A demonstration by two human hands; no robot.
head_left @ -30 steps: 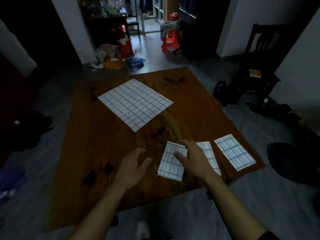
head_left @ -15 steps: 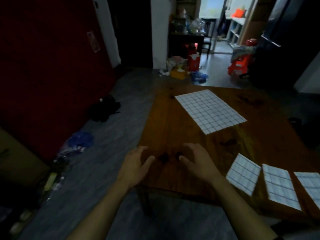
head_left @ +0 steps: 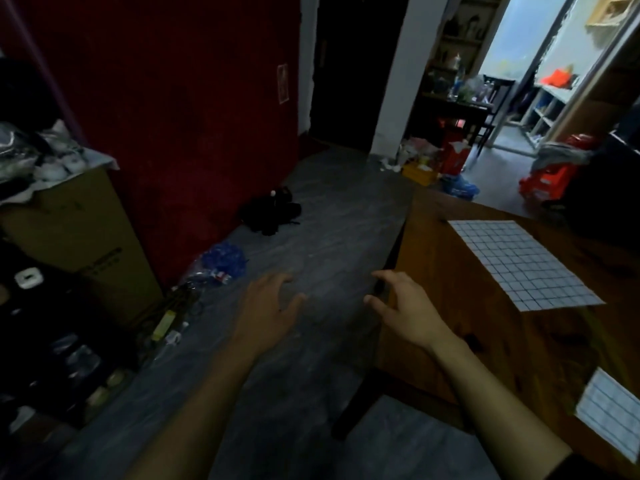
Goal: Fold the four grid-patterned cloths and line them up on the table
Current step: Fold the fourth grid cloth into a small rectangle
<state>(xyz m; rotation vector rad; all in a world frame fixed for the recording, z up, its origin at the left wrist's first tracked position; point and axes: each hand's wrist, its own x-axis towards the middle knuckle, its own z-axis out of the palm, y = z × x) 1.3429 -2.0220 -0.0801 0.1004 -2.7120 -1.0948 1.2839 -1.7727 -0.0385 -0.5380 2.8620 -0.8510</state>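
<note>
We look down past both arms in a dim room; our left hand [head_left: 266, 306] hangs over the grey floor [head_left: 311, 220], fingers spread and loosely curled, holding nothing; our right hand [head_left: 405, 308] floats at the left edge of the wooden table [head_left: 450, 306], fingers apart and slightly bent, also empty, its fingertips over the table's dark rim; the two hands are near each other but apart. On the table, one unfolded grid-patterned cloth [head_left: 519, 263] lies flat toward the far side, well apart from both hands; a folded grid-patterned cloth [head_left: 609, 410] sits at the near right of the table, cut off by the frame edge; we cannot tell where the other cloths are from here. To the left stands a cardboard box [head_left: 86, 237] with bundled things on top; a blue plastic bag [head_left: 223, 259] lies on the floor by the red wall [head_left: 173, 116]; a dark heap [head_left: 272, 211] sits farther along the floor.
</note>
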